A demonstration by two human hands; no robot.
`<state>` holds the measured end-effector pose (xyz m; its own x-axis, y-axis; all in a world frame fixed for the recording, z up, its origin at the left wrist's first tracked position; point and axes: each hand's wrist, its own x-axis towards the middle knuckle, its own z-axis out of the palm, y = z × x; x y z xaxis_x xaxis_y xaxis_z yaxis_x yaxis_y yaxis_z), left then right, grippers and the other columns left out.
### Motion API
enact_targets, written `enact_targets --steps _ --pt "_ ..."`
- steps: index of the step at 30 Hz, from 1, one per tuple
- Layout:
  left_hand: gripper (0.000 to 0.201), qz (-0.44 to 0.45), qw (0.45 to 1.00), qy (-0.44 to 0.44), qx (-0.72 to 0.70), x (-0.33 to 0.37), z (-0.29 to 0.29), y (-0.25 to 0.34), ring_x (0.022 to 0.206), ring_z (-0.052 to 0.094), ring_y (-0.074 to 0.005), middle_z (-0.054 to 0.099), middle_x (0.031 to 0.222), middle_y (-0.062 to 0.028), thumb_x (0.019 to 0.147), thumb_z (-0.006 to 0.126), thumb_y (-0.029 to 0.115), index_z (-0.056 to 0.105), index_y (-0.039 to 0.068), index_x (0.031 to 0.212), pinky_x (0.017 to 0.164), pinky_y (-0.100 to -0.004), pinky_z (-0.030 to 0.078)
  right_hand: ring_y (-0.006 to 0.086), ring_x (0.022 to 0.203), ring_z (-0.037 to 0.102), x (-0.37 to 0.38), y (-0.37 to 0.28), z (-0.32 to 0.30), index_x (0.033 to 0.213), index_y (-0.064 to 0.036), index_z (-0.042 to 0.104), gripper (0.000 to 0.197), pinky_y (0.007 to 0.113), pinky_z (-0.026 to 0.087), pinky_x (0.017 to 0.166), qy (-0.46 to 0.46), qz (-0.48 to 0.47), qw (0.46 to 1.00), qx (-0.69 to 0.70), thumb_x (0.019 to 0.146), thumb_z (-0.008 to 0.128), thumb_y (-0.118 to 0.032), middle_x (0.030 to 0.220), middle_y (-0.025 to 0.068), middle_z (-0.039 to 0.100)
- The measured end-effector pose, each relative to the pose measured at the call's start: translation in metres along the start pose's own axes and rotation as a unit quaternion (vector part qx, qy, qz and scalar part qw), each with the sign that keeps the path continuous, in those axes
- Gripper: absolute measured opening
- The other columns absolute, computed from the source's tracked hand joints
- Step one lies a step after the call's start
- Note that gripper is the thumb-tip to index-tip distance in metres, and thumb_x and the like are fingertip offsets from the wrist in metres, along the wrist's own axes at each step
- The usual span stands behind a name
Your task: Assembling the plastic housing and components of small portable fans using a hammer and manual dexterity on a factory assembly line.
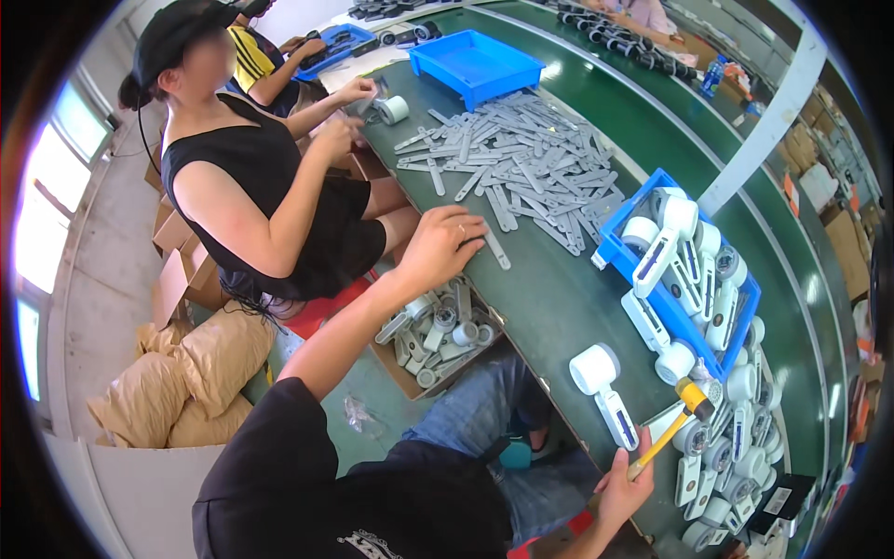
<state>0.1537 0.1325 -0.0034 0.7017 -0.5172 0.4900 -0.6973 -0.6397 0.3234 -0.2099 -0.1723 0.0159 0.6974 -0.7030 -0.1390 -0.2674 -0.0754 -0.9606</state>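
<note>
My right hand [626, 492] is wrapped round the yellow handle of a mallet [667, 434], whose head is yellow and black. Just left of the mallet lies a white handheld device [594, 368] with a round head and a handle, close to my right fingertips. My left hand [444, 244] reaches over the bench edge, palm down, with its fingers stretched out. Beside its fingertips lies a flat grey strip [497, 248]; whether they touch it I cannot tell. A large heap of such grey strips [540, 168] spreads beyond.
A blue crate [610, 244] full of white devices stands on the right, with more devices [740, 438] piled nearer me. An upturned blue tray [475, 61] is farther off. Below the bench sits a carton [410, 377] of parts. At my left a co-worker [251, 177] handles a white part.
</note>
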Motion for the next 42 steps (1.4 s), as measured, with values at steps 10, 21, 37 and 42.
enact_targets --steps 10,21,37,42 --pt "0.023 0.134 0.99 0.0 0.045 0.042 -0.011 -0.01 0.115 0.066 -0.0306 0.072 0.133 -0.0089 0.087 0.073 0.009 0.081 0.012 0.108 0.098 -0.0435 0.053 0.0058 0.045 0.047 -0.001 0.006 -0.009 0.152 0.0008 0.053 0.05 0.021 0.035 0.039 -0.003 0.0 1.0 -0.001 0.102 0.061 0.0 0.139 0.0134 0.068" --pt "0.01 -0.029 0.981 0.119 -0.153 0.038 -0.023 0.046 0.096 0.075 -0.021 0.079 0.107 -0.0111 0.099 0.072 0.006 0.075 0.001 0.108 0.084 -0.0341 0.058 0.005 0.048 0.051 -0.006 -0.004 0.007 0.139 -0.0034 0.067 0.037 0.022 0.038 0.042 0.059 0.001 0.995 0.077 0.103 0.069 -0.01 0.088 0.0024 0.067" --pt "0.033 -0.074 0.751 -0.182 -0.631 -0.097 0.026 0.285 0.106 0.075 -0.0275 0.074 0.123 -0.0149 0.094 0.079 0.006 0.062 0.004 0.123 0.089 -0.0401 0.062 0.006 0.051 0.054 -0.073 -0.011 0.001 0.112 0.0027 0.077 0.016 0.022 0.041 0.048 0.141 -0.084 0.986 0.044 0.096 0.077 -0.001 0.083 0.0049 0.069" --pt "0.039 0.26 0.949 -0.106 -0.141 -0.014 0.031 0.247 0.125 0.061 -0.0236 0.075 0.117 0.0009 0.079 0.086 0.041 0.077 0.017 0.108 0.114 -0.0502 0.035 0.0061 0.045 0.051 -0.059 -0.017 -0.033 0.116 0.0073 0.071 0.021 0.023 0.037 0.042 0.203 0.033 0.97 0.132 0.103 0.07 -0.009 0.065 0.0035 0.061"
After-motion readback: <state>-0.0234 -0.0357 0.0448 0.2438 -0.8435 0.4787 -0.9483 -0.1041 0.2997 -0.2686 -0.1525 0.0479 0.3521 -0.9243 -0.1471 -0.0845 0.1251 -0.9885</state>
